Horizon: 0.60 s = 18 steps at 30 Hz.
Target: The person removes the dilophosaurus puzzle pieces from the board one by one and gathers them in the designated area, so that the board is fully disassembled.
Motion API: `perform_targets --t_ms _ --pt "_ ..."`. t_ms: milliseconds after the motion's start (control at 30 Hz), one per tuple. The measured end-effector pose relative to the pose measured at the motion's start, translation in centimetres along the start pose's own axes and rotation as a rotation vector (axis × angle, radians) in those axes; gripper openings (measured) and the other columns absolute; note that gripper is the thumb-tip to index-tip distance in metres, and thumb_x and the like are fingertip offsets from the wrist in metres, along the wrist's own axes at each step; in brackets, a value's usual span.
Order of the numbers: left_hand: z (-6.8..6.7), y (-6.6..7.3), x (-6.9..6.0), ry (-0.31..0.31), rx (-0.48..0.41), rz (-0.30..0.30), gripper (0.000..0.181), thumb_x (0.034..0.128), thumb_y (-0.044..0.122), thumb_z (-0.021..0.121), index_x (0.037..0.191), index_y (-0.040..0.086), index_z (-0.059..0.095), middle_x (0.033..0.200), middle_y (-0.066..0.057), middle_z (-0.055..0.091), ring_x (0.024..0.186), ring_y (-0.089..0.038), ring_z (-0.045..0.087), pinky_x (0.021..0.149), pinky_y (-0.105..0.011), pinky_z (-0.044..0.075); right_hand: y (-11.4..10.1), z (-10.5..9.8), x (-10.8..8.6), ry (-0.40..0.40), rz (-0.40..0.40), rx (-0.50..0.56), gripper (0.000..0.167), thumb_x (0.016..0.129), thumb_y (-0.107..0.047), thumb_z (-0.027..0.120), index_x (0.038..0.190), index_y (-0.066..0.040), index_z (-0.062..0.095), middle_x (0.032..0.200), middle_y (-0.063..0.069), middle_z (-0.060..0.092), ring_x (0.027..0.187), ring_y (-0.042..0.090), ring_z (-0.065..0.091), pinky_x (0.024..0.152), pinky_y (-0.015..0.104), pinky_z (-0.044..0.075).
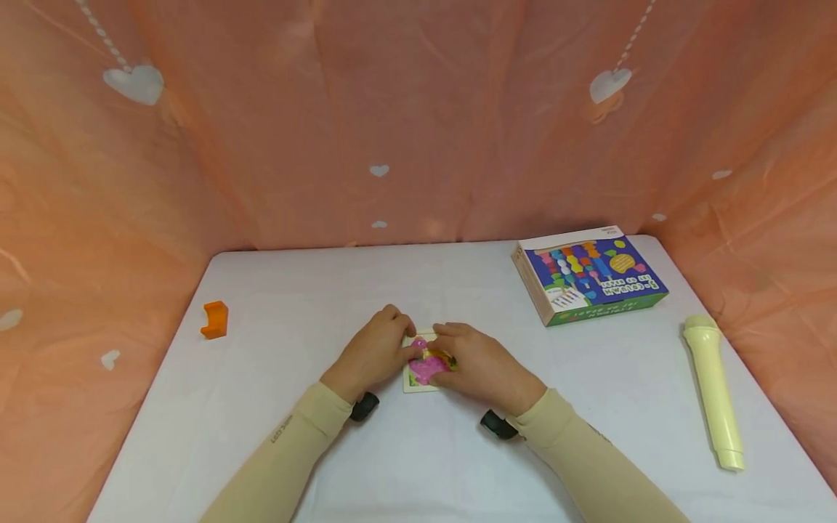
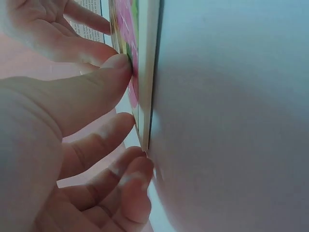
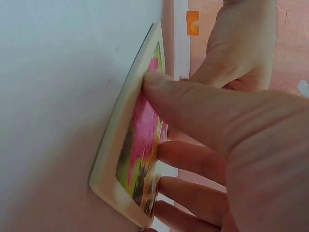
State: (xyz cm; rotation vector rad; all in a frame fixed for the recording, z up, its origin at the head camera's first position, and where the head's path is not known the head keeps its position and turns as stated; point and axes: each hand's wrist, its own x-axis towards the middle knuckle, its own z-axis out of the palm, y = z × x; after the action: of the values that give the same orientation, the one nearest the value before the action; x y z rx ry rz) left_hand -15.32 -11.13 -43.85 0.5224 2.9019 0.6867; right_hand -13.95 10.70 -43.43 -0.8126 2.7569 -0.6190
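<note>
A small flat picture board (image 1: 428, 369), pale-rimmed with a pink animal-like figure on green, lies on the white table between the two hands. From its left side the left hand (image 1: 371, 350) touches it. In the left wrist view that hand's thumb (image 2: 118, 67) presses on the picture, the index fingertip meets the surface near the rim, and the other fingers bend beyond the edge. The right hand (image 1: 487, 365) covers the board's right part. Its thumb (image 3: 161, 84) rests on the picture near the rim, and its spread fingers (image 3: 190, 159) touch the far side. Fingers hide part of the picture.
At the back right lies a colourful toy box (image 1: 591, 276). A pale yellow microphone-shaped object (image 1: 714, 392) is near the right table edge. An orange notched block (image 1: 214, 320) sits at the left. Pink-orange cloth (image 1: 418, 123) with hearts hangs around the table.
</note>
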Motion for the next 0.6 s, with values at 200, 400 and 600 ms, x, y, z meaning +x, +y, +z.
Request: perform_targets --t_ms 200,400,600 --pt "0.17 0.07 -0.14 -0.002 -0.027 -0.02 0.034 0.0977 0.031 0.083 0.117 0.005 0.074 0.115 -0.008 0.063 0.101 -0.022 0.063 0.098 -0.04 0.058 0.26 0.28 -0.02 0.0 -0.003 -0.006 0.051 0.092 -0.041 0.087 0.134 -0.014 0.077 0.159 0.009 0.06 0.153 0.03 0.051 0.123 0.05 0.046" --pt "0.05 0.09 -0.14 0.006 -0.061 -0.03 0.034 0.0961 0.03 0.085 0.116 0.005 0.073 0.114 -0.007 0.063 0.097 -0.021 0.065 0.096 -0.04 0.058 0.27 0.28 -0.04 -0.003 0.007 -0.005 0.052 0.092 -0.042 0.087 0.136 -0.016 0.076 0.161 0.007 0.058 0.154 0.03 0.05 0.124 0.05 0.045" --pt "0.04 0.09 0.14 -0.007 -0.137 -0.054 0.031 0.0951 0.027 0.086 0.116 0.008 0.073 0.102 -0.003 0.065 0.09 -0.019 0.06 0.085 -0.036 0.055 0.22 0.15 -0.11 0.006 -0.012 -0.004 0.05 0.093 -0.04 0.086 0.134 -0.014 0.077 0.16 0.009 0.059 0.153 0.032 0.051 0.124 0.05 0.045"
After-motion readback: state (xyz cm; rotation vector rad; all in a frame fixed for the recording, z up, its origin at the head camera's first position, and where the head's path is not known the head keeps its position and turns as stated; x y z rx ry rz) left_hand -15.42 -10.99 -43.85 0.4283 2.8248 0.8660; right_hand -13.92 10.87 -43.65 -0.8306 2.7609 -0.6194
